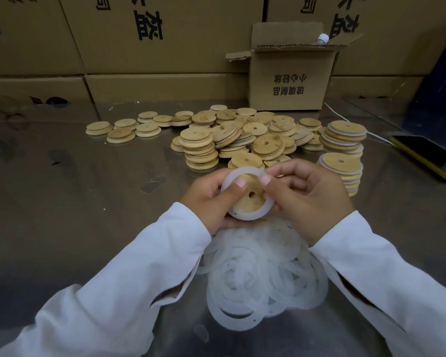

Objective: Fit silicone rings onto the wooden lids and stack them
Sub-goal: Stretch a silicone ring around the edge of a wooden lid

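1. Both hands work just above the steel table (88, 189) in the head view. The left hand (209, 199) grips a wooden lid (252, 203) by its left and lower edge, with the thumb lying on the wood face. The right hand (309, 199) pinches the silicone ring (245, 215) at the lid's upper right, thumb tip on the ring's inner edge.
2. The ring lies around the lid's face and looks seated along the lower left. Under the right fingers I cannot tell whether it is down yet. A small hole shows near the middle of the lid.
3. The lid should handle as a light, stiff disc. Holding it by the edge, as the left hand does, leaves the face free for the ring.
4. The ring looks thin, soft and stretchy, so it may twist or spring off one side while the other is pressed. It is best taken at the rim between thumb and fingertip and worked round bit by bit.
5. A pile of loose rings (263, 274) lies on the table just below the hands, between the white sleeves. A heap of bare lids (242, 135) sits beyond the hands.
6. Two stacks of ringed lids (344, 173) stand to the right, with white rims showing between the wood layers. The farther one is uneven, so a careless placement might make it slide.
7. Behind the heap stands an open carton (289, 81) against a wall of larger cartons.
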`<state>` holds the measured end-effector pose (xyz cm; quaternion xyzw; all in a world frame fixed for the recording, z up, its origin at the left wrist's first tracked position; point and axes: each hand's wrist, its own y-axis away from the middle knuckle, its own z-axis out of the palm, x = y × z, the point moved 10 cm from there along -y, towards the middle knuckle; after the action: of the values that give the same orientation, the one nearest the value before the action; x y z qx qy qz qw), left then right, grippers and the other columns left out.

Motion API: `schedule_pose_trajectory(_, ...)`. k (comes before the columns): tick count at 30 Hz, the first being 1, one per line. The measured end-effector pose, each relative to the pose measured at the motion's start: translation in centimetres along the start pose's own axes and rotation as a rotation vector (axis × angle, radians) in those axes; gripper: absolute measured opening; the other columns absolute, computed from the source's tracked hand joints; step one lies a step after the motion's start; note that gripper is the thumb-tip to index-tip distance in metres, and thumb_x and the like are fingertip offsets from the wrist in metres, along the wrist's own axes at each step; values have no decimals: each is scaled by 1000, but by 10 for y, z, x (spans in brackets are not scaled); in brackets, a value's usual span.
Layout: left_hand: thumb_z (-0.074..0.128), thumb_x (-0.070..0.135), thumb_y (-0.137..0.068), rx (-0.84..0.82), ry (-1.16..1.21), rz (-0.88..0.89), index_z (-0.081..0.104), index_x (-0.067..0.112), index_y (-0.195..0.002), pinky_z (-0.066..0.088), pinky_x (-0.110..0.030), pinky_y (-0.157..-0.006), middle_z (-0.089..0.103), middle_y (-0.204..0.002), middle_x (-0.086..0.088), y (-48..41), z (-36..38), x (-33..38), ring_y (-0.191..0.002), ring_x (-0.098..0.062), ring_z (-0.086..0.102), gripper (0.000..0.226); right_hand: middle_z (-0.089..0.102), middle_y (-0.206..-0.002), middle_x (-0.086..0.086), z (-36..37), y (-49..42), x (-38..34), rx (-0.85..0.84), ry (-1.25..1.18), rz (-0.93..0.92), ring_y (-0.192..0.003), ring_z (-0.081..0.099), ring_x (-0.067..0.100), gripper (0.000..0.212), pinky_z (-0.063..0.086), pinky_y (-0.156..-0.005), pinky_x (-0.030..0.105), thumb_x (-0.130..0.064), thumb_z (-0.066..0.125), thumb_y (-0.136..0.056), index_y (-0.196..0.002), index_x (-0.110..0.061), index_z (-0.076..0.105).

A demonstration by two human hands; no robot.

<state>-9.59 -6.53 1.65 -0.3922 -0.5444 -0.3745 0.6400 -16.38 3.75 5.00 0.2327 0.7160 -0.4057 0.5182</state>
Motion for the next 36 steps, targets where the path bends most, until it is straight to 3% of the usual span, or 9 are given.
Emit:
schedule_pose_trajectory(4,47,15,-92,-16,-15,8,61,16,-101,58,-27,-60,66,-93,-9,1,2,1,-80,-16,66,16,61,-52,-4,-6,0,2,58,37,9,-47,51,6,11,44,-52,18,-19,68,-76,-66,-20,64)
schedule_pose_trajectory(9,48,14,-91,-26,-31,8,61,15,-100,58,-27,-60,66,-89,-10,1,4,2,-77,-16,67,16,60,-47,-9,-13,-2,6,99,27,52,-43,51,-1,12,43,-49,9,-18,68,-78,-66,-19,64)
schedule_pose_trajectory(17,53,13,-89,-2,-58,10,66,18,-94,57,-25,-58,70,-78,-4,2,2,2,-71,-12,68,15,56,-42,-12,-17,-3,15,128,47,138,-37,47,-1,13,40,-43,9,-19,68,-79,-67,-17,65)
schedule_pose_trajectory(22,54,13,-89,24,-4,-13,67,16,-93,57,-24,-55,71,-76,-4,2,-2,2,-68,-13,69,14,53,-39,-11,-14,-3,22,94,-25,215,-34,44,0,13,36,-39,9,-16,67,-80,-68,-15,64)
schedule_pose_trajectory(27,54,16,-88,-2,44,-59,67,17,-95,58,-27,-58,71,-82,-6,1,-1,-1,-71,-16,70,15,52,-51,-1,-10,-4,35,30,-156,344,-42,42,7,16,36,-42,16,-20,67,-77,-61,-17,66)
schedule_pose_trajectory(31,54,17,-86,-27,86,-69,67,16,-94,58,-28,-59,71,-84,-7,0,-1,-1,-73,-17,70,16,54,-53,-3,-7,-5,32,-42,-145,328,-47,44,9,17,34,-49,22,-34,70,-64,-57,-19,68)
schedule_pose_trajectory(34,52,18,-86,-32,123,-67,67,16,-92,58,-28,-57,72,-80,-5,1,-1,1,-71,-18,70,17,55,-55,-2,-3,-5,27,-116,-152,321,-49,45,8,30,34,-49,20,-43,69,-44,-60,-18,70)
schedule_pose_trajectory(36,51,18,-87,-16,135,-65,67,16,-91,58,-28,-55,72,-78,-5,1,-2,1,-69,-18,70,17,54,-57,0,-4,-6,26,-128,-123,308,-52,46,9,36,35,-51,22,-45,69,-40,-63,-17,71)
